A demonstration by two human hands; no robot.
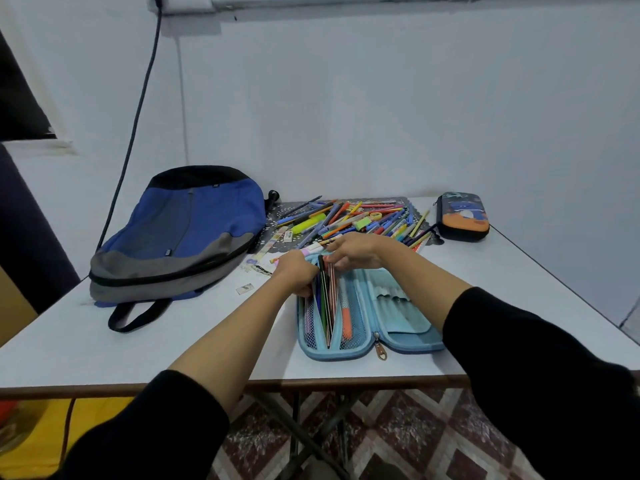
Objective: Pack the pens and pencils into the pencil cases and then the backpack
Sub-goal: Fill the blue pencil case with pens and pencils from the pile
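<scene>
A light blue pencil case (391, 327) lies open on the white table, with several pens and pencils standing in its left mesh pockets. My left hand (294, 271) grips the case's left edge at the far end. My right hand (353, 251) curls over the tops of the pens in the case and pinches them. Behind my hands a pile of loose pens and pencils (360, 216) is spread on a dark mat. A blue and grey backpack (180, 233) lies flat at the left. A second, dark pencil case (462, 216) with an orange picture sits zipped at the far right.
Erasers and small paper scraps (263, 261) lie between the backpack and the open case. The table (104, 341) stands against a white wall; a dark cable (138, 109) hangs down behind the backpack. The table's front edge is near my arms.
</scene>
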